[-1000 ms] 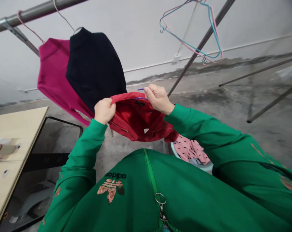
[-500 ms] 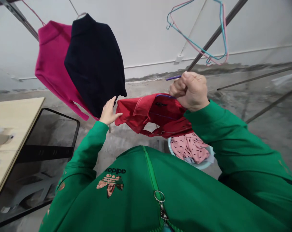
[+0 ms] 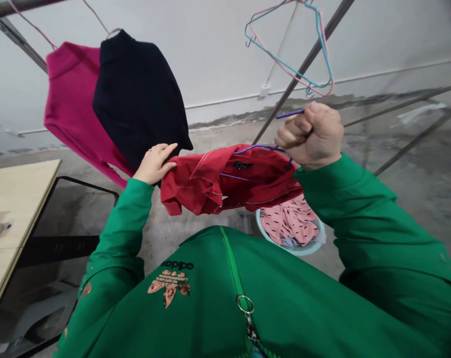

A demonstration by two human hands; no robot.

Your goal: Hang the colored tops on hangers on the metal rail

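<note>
My right hand (image 3: 311, 135) is closed in a fist around a purple clothes hanger (image 3: 290, 114), whose tip sticks out above the fingers. From this hanger hangs a red shirt (image 3: 188, 185) with a collar and pale stitching; purple hanger wire shows inside its neck. At the shirt's left shoulder, my left hand (image 3: 154, 165) lies with fingers stretched out, its thumb side against the red cloth. Just beyond that hand hangs a dark navy top (image 3: 139, 94), with a magenta top (image 3: 70, 94) beside it.
Blue and pink hangers (image 3: 324, 54) hang at the upper right near a metal pole (image 3: 303, 67). On the floor, a light blue basin (image 3: 307, 250) holds pink patterned clothes (image 3: 288, 221). A wooden-topped table (image 3: 20, 199) and a dark framed panel (image 3: 76, 209) are at the left.
My right hand has shifted right with the hanger. The red shirt's neck shows wider, and its left side sits further left. My left hand has moved left and now rests against the shirt's shoulder.
</note>
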